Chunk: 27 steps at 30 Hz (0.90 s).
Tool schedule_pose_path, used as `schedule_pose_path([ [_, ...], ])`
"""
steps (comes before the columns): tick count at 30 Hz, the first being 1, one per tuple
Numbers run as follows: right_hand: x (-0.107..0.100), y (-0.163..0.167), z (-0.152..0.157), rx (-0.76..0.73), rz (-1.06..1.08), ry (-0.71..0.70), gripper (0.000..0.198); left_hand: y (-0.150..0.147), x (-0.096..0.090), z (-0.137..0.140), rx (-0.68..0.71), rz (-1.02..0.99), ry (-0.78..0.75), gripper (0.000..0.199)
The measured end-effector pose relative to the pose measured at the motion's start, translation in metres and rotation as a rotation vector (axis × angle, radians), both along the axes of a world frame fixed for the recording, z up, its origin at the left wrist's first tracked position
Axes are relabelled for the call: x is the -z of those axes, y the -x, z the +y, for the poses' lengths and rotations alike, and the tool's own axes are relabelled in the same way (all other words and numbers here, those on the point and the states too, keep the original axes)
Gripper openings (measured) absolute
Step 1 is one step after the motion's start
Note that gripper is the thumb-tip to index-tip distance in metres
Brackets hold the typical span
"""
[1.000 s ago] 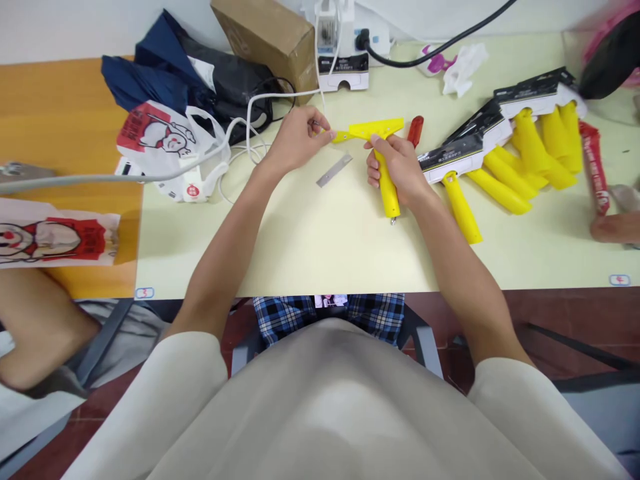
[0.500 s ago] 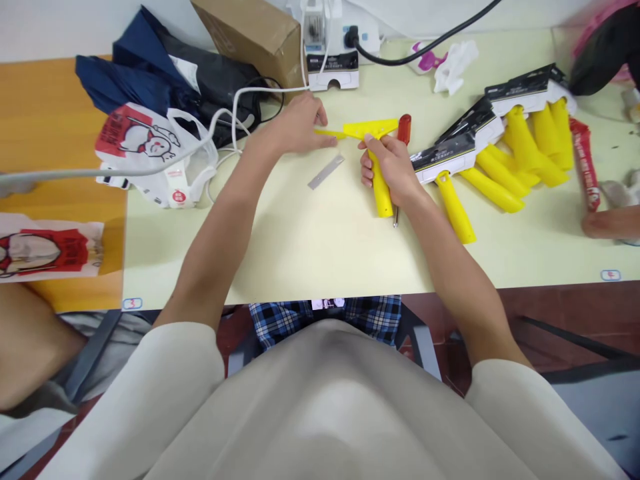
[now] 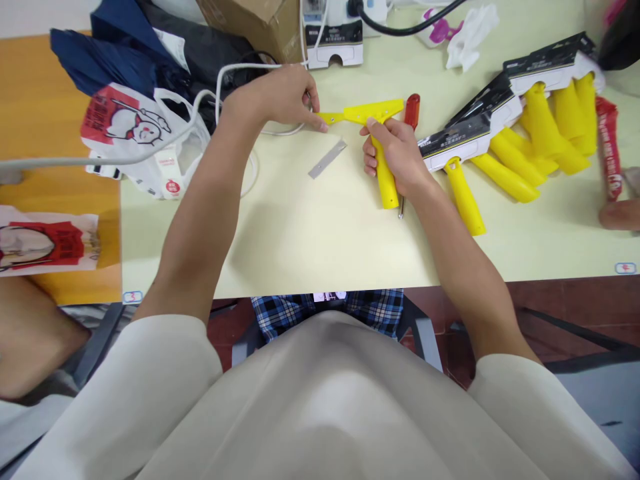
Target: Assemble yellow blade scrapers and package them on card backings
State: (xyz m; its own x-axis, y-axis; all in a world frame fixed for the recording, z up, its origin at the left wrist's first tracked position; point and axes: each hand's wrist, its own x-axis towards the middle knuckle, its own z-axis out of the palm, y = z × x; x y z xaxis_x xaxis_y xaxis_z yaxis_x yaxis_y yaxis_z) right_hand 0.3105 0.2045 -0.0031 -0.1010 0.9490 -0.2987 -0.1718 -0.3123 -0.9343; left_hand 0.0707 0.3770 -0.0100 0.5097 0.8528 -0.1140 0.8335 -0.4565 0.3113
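Observation:
My right hand (image 3: 400,153) is wrapped round the handle of a yellow scraper (image 3: 387,183), with its thumb near the wide yellow head. At the head's left end, a thin yellow strip (image 3: 333,118) sticks out. My left hand (image 3: 285,97) pinches the strip's far end between thumb and fingers. Whether strip and head are joined I cannot make out. Below the strip, a flat grey metal blade (image 3: 327,159) lies on the table. A screwdriver with a red handle (image 3: 412,111) lies partly hidden behind my right hand, its shaft tip showing below.
Right of my hand lie several yellow-handled scrapers (image 3: 505,160) in black-and-white card sleeves. A red wrapper (image 3: 608,147) is beside another person's hand (image 3: 620,217). White cables (image 3: 150,160), a plastic bag (image 3: 140,133), a cardboard box (image 3: 260,23) and a card sleeve (image 3: 336,43) occupy the left and back.
The view has shifted a little, so the table's things sit higher. My left hand has slid slightly left along the strip, baring more of it. My right hand keeps its grip on the scraper.

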Motion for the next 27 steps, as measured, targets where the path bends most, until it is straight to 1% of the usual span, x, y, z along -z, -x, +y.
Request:
schedule_pose_path([
  [2, -0.001, 0.001, -0.001, 0.007, 0.0, 0.002, 0.027, -0.003, -0.002, -0.002, 0.013, 0.019, 0.016, 0.055],
  [4, -0.002, 0.001, -0.002, 0.005, 0.006, 0.003, 0.029, -0.007, -0.006, -0.006, 0.022, 0.022, 0.025, 0.055],
  [8, 0.0, 0.003, -0.004, -0.009, -0.003, 0.019, 0.047, -0.011, -0.016, -0.017, 0.09, -0.018, 0.046, 0.037],
  [11, 0.002, 0.004, -0.006, -0.02, -0.035, 0.033, 0.048, -0.011, -0.026, -0.027, 0.157, -0.029, 0.075, 0.034],
  [13, 0.002, 0.005, -0.006, -0.013, -0.037, 0.025, 0.044, -0.01, -0.034, -0.037, 0.204, -0.115, 0.03, 0.028],
  [14, 0.0, 0.004, -0.007, -0.006, -0.036, 0.023, 0.042, -0.008, -0.039, -0.043, 0.222, -0.235, -0.036, 0.021],
  [15, -0.003, 0.004, -0.007, 0.0, -0.028, 0.02, 0.04, -0.007, -0.044, -0.05, 0.223, -0.311, -0.055, 0.021],
  [16, -0.006, 0.003, -0.008, 0.01, -0.013, 0.017, 0.038, -0.005, -0.05, -0.057, 0.211, -0.376, -0.058, 0.024],
  [17, -0.01, 0.002, -0.009, 0.016, 0.006, 0.015, 0.037, -0.002, -0.055, -0.064, 0.201, -0.43, -0.041, 0.032],
  [20, -0.021, 0.002, -0.011, 0.001, 0.047, 0.006, 0.04, 0.007, -0.069, -0.078, 0.115, -0.596, -0.054, 0.065],
  [22, -0.025, 0.004, -0.014, -0.026, 0.055, -0.008, 0.044, 0.011, -0.073, -0.084, 0.074, -0.671, -0.079, 0.083],
  [24, -0.025, 0.008, -0.019, -0.075, 0.065, -0.02, 0.048, 0.012, -0.074, -0.087, 0.073, -0.727, -0.064, 0.089],
  [27, -0.023, 0.016, -0.027, -0.216, 0.089, -0.011, 0.055, 0.005, -0.068, -0.094, 0.135, -0.774, 0.024, 0.08],
])
